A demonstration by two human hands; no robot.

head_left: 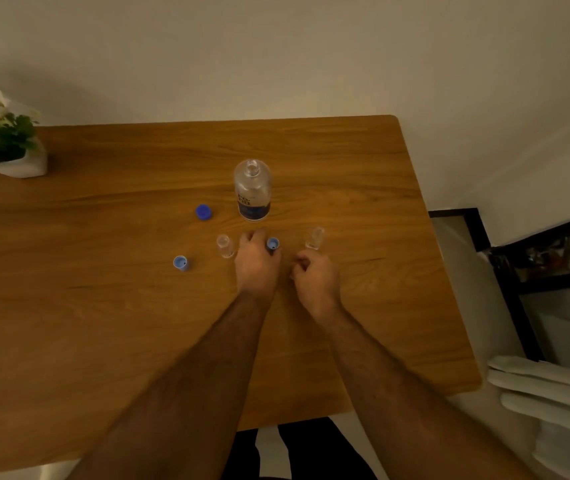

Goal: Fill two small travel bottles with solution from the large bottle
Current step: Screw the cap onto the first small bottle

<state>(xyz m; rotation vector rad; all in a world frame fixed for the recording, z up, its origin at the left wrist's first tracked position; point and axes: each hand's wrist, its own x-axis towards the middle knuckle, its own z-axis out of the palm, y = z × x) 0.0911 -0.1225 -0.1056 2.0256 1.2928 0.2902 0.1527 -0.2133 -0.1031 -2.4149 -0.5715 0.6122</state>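
Note:
The large clear bottle (252, 190) with a blue label stands uncapped at the table's middle, and its dark blue cap (204, 212) lies to its left. Two small clear travel bottles stand open in front of it, one to the left (225, 245) and one to the right (314, 238). A light blue small cap (180, 263) sits mouth up further left. My left hand (255, 261) lies between the two small bottles and pinches a second light blue cap (272, 244) at its thumb side. My right hand (314, 277) hovers just below the right small bottle, fingers loosely curled, holding nothing.
The wooden table (103, 323) ends at the right near a black-framed shelf (532, 282) and folded white towels (550, 386). A potted plant with white flowers (3, 140) stands at the back left corner. A wall runs behind the table.

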